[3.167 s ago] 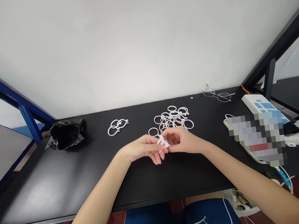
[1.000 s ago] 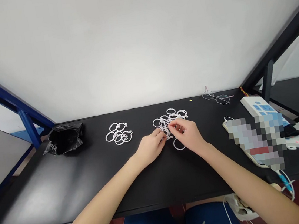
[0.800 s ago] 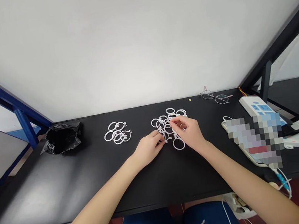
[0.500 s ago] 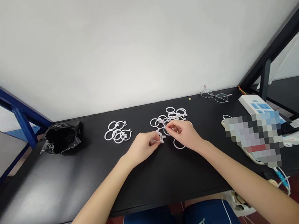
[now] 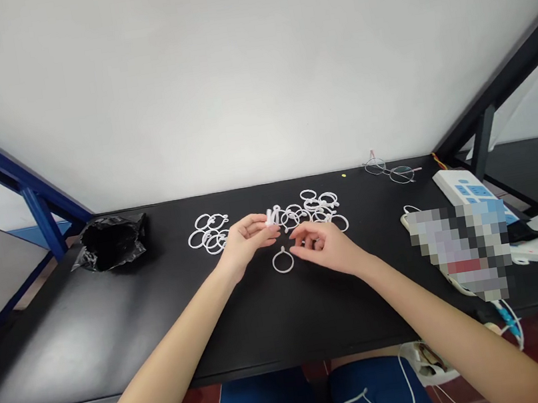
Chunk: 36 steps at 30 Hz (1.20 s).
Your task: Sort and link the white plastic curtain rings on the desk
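Observation:
White curtain rings with small eyelets lie in groups on the black tabletop. Between the thumb and fingers of my left hand is a small bunch of curtain rings, raised on edge. My right hand has its fingers curved but apart, with nothing seen between them. A single curtain ring lies flat just left of my right fingertips, its eyelet pointing away from me. Behind the right hand spreads a loose pile of curtain rings. Another group of curtain rings rests left, partly hidden by my left hand.
A crumpled black plastic bag stands open at the far left. Eyeglasses lie at the back right. A power strip with cables and a blurred-out phone-like object sit on the right. Metal frame bars rise at both sides.
My left hand has lifted and turned the bunch of rings onto edge. My right hand has moved slightly and opened its pinch. A single ring now lies between and below the hands.

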### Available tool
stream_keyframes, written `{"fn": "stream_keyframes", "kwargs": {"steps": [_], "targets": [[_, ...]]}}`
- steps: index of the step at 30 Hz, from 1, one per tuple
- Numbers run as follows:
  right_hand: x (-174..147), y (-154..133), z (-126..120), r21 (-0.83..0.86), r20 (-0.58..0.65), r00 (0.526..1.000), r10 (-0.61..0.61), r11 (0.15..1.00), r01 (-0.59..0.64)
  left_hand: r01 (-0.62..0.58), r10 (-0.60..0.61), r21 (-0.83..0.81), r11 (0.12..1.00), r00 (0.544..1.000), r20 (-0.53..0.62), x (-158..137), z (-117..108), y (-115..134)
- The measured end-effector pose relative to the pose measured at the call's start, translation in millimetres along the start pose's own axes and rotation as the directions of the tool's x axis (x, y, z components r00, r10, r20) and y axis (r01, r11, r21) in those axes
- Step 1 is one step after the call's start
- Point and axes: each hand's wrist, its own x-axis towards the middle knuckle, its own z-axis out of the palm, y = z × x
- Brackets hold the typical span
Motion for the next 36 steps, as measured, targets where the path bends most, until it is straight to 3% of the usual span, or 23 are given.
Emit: {"fn": "stream_keyframes", "kwargs": {"steps": [5,9,18,25,31,36], "targets": [[-8,-10,15,-0.414,0.123,0.982,-0.146,0.891,0.185,0.017,-0.017,0.041,0.999,1.0,0.003,3,-2,0],[-9,-13,21,-0.54,0.196,0.97,-0.144,0.81,0.23,0.039,-0.039,0.116,0.992,0.999,-0.001,3,-1,-3],[-7,-4,8,-0.53,0.183,0.958,-0.219,0.799,0.284,0.136,-0.137,0.009,0.991,0.987,0.087,4,-6,-3],[-6,1,9,-0.444,0.138,0.957,-0.254,0.848,0.289,0.201,-0.199,-0.001,0.98,0.967,0.16,3,-4,-1],[-5,0,13,-0.418,0.073,0.986,-0.149,0.893,0.166,0.2,-0.203,0.037,0.979,0.964,0.171,3,-4,-1],[-6,-10,7,-0.482,0.128,0.992,-0.013,0.873,0.074,0.195,-0.206,0.083,0.977,0.965,0.161,2,-4,4]]}}
